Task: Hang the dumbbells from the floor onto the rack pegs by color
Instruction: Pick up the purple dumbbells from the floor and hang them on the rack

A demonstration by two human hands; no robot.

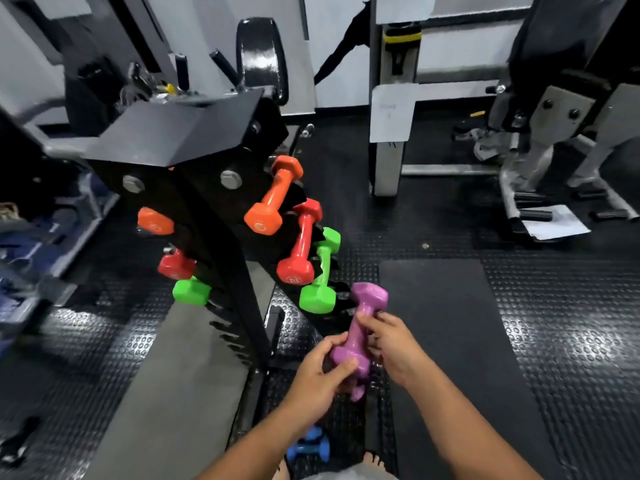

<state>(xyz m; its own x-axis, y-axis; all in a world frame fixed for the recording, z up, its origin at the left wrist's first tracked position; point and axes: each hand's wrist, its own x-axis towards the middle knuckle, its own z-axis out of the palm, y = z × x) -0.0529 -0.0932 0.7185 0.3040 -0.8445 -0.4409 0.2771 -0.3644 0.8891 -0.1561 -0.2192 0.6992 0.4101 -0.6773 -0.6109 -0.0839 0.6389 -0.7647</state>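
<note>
A black A-frame rack (214, 188) stands on the gym floor. On its right side hang an orange dumbbell (273, 197), a red dumbbell (301, 242) and a green dumbbell (320, 271), top to bottom. Orange, red and green dumbbell heads show on its left side too. A purple dumbbell (360, 327) is held just below the green one. My left hand (318, 372) grips its lower head and my right hand (391, 344) curls round its handle. A second purple dumbbell (358, 391) seems to show under my left hand. Blue dumbbells (308, 445) lie on the floor by my feet.
A dark mat (446, 341) lies on the studded rubber floor to the right. A grey bench pad (180, 375) runs along the left of the rack. Gym machines stand behind and at the right (554, 150). My bare feet (374, 460) show at the bottom edge.
</note>
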